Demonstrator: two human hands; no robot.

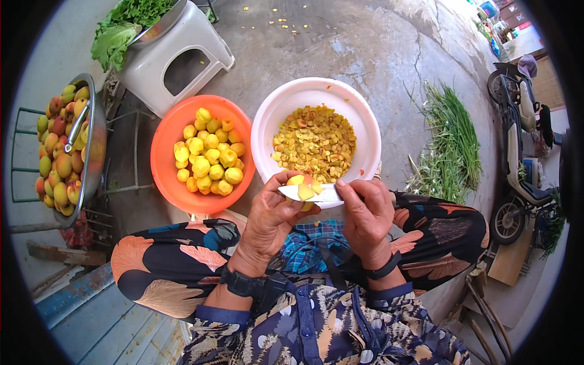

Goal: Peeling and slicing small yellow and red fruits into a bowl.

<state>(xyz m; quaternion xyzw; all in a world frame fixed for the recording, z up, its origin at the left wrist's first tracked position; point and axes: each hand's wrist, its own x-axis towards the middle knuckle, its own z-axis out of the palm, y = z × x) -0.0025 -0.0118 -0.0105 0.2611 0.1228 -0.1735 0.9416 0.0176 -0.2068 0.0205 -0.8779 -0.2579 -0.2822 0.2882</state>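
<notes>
My left hand (274,213) grips a yellow peeled fruit (298,180) below the rim of a pink-white basin (267,121). My right hand (365,213) holds a white-bladed knife (325,192), its blade across the fruit with a cut piece lying on it. The basin holds a heap of small yellow-orange peel pieces (313,137). To its left, an orange basin (167,158) is filled with several peeled yellow fruits (210,158).
A steel bowl (94,152) of unpeeled fruit rests on a metal rack at left. Above are a white plastic stool (140,76) and leafy greens (112,42). Long green stalks (450,140) lie at right, beside a parked scooter (523,176).
</notes>
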